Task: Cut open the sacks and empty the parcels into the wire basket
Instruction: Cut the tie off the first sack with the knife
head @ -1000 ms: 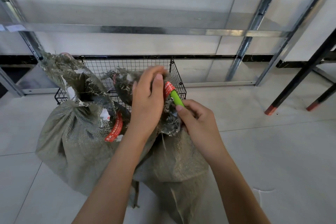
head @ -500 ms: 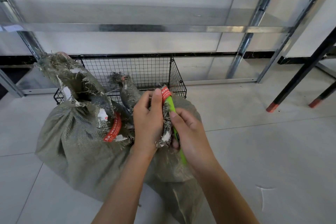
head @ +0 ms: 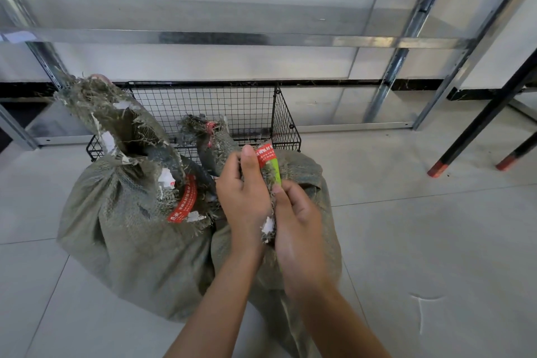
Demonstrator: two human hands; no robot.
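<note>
got the nearest woven sack (head: 311, 180) slumped on the floor tiles (head: 436, 241) right in front, just this side of the wire basket (head: 247, 113). neck of it bunched up and gripped in the left hand (head: 244, 192), fingers curled round the frayed weave, thumb pointing up beside a red seal tag (head: 265, 154) with white print. right hand (head: 296, 221) closed round a green cutter (head: 275, 171), pressed right up against the bunched neck, only the top bit of green poking out above the forefinger and touching the red tag. can't make out any blade from here.

then a second sack (head: 116, 227), fatter, touching the first on its left side, cinched with a red seal band (head: 184, 200), torn top standing up above the tie with scraps of white label stuck on. also another frayed neck (head: 213, 142) with a bit of red tie, sticking up between the two, right at the basket's front edge. can't tell which sack it belongs to, or whether it's in the basket or just leaning on it.

basket itself low, black wire mesh, sat on the floor behind the sacks and up against the bottom of a galvanised metal rack (head: 232, 39). off to the right, two black table legs (head: 479, 125) with red feet planted on the tiles. pale scuff mark (head: 420, 308) on the floor, lower right.
</note>
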